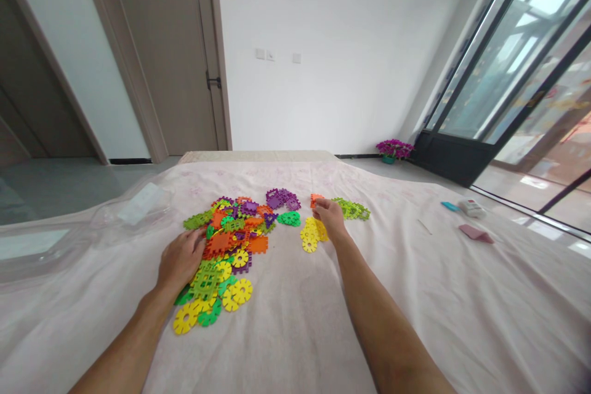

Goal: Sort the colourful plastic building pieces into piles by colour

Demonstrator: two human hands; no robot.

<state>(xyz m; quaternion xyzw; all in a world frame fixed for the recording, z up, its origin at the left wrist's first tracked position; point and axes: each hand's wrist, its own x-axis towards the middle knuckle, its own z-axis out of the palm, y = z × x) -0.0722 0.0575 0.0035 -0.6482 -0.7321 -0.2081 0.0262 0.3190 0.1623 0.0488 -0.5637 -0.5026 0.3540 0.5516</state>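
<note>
A mixed pile of plastic interlocking pieces [206,281] in green, orange, purple and yellow lies left of centre. My left hand [182,257] rests against the pile's left side; its fingertips are partly hidden, so I cannot tell whether they grip a piece. My right hand [331,217] pinches an orange square piece [316,199] by its edge, right of the pile. Just below it is a group of yellow round pieces [309,237]. Separate groups of purple pieces [282,199], green round pieces [289,218] and lime-green pieces [353,209] lie close by.
A pale cloth [295,332] covers the table. Clear plastic containers [138,206] stand at the left. Toward the right edge are a white box [471,208], a blue item [450,206] and a folded pink piece [476,233]. Purple flowers [394,148] stand beyond the table.
</note>
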